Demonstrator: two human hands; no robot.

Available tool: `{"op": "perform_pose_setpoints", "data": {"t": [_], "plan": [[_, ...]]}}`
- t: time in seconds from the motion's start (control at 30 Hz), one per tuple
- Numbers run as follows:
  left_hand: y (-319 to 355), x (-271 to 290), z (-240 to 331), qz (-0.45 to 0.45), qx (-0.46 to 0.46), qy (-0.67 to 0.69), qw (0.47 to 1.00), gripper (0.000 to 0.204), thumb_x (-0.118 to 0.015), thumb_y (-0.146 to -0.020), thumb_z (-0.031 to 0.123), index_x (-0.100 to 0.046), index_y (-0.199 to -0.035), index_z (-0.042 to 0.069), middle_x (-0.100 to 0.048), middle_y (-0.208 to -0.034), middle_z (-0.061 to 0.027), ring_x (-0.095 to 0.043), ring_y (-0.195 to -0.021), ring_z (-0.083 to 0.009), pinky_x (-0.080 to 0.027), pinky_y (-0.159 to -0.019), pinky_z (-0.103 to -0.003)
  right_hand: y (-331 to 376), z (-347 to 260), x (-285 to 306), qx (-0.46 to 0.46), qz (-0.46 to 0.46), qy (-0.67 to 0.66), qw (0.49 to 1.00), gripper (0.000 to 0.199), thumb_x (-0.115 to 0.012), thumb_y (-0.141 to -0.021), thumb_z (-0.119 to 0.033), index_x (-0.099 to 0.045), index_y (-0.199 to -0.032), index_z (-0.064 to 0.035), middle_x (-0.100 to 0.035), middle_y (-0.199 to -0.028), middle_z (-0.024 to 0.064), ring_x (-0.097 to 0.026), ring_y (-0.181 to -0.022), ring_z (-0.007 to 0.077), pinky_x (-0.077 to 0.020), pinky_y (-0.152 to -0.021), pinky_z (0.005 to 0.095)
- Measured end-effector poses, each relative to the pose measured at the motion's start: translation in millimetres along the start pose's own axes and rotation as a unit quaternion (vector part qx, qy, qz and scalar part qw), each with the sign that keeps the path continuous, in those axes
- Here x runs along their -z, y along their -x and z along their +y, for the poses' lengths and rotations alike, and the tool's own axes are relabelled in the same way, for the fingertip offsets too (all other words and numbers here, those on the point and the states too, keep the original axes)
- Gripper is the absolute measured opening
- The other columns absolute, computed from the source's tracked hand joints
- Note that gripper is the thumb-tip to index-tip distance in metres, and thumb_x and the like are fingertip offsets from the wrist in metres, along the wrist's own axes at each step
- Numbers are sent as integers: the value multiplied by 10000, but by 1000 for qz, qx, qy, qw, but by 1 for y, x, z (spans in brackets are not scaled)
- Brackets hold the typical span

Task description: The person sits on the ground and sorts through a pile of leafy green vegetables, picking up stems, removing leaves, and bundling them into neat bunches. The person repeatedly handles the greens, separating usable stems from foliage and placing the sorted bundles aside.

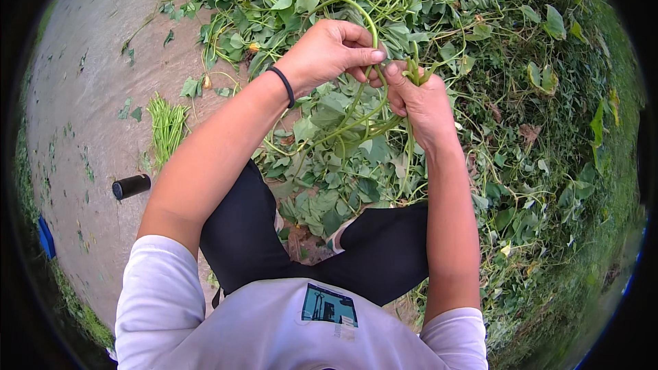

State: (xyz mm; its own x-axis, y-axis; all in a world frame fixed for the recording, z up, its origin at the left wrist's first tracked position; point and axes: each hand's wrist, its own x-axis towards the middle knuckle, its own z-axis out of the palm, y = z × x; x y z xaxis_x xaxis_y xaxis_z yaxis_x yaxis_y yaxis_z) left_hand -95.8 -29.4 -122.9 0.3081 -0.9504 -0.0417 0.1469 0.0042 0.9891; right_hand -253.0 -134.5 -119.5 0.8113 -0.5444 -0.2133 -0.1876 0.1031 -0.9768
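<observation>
My left hand (330,49) is closed, thumb against fingers, on a long green vine (363,12) that arches up over it and hangs down between the hands. Close beside it, my right hand (426,108) grips several cut green stems (414,70), their short ends poking out above the thumb. The fingertips of both hands nearly meet. Leafy vines (329,120) with heart-shaped leaves lie heaped beneath the hands and between my legs. Parts of the vine behind the fingers are hidden.
On the bare ground to the left lies a bundle of trimmed green stems (166,130), with a black cylinder (131,186) nearby. Tangled vines (528,185) spread along the whole right side. A blue object (46,237) shows at the far left edge.
</observation>
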Motion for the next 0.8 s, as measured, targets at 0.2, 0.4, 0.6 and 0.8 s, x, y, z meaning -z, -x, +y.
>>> {"op": "perform_pose_setpoints", "data": {"t": [0.2,0.4,0.6,0.8], "plan": [[-14,1,-18,196,-99,-359,907,164,-701,-822,136,-669,-828,-24,-655,-721,-46,-609,-616,-82,-506,-551,-226,11,-11,-10,5,87,200,976,177,-677,-809,-148,-600,-812,11,-590,-640,70,-502,-559,134,-421,-547,316],[-11,28,-3,185,-48,7,981,190,-658,-872,199,-652,-910,14,-669,-820,-51,-636,-708,-89,-527,-646,-201,12,3,45,45,118,222,967,165,-730,-797,-164,-642,-828,-28,-519,-652,-64,-436,-590,61,-359,-550,239],[-10,20,1,129,-70,131,980,226,-635,-887,208,-636,-986,5,-662,-853,-51,-646,-766,-108,-534,-685,-193,7,12,10,35,42,147,988,196,-616,-898,-196,-693,-1014,-58,-434,-626,-111,-316,-554,16,-260,-513,208],[-10,6,-5,138,-34,-30,989,377,-692,-845,294,-627,-1061,-8,-657,-898,-46,-625,-791,-107,-492,-688,-225,0,12,-10,13,42,179,983,190,-643,-884,-203,-685,-899,-18,-568,-685,-44,-435,-640,50,-387,-589,234]]}}
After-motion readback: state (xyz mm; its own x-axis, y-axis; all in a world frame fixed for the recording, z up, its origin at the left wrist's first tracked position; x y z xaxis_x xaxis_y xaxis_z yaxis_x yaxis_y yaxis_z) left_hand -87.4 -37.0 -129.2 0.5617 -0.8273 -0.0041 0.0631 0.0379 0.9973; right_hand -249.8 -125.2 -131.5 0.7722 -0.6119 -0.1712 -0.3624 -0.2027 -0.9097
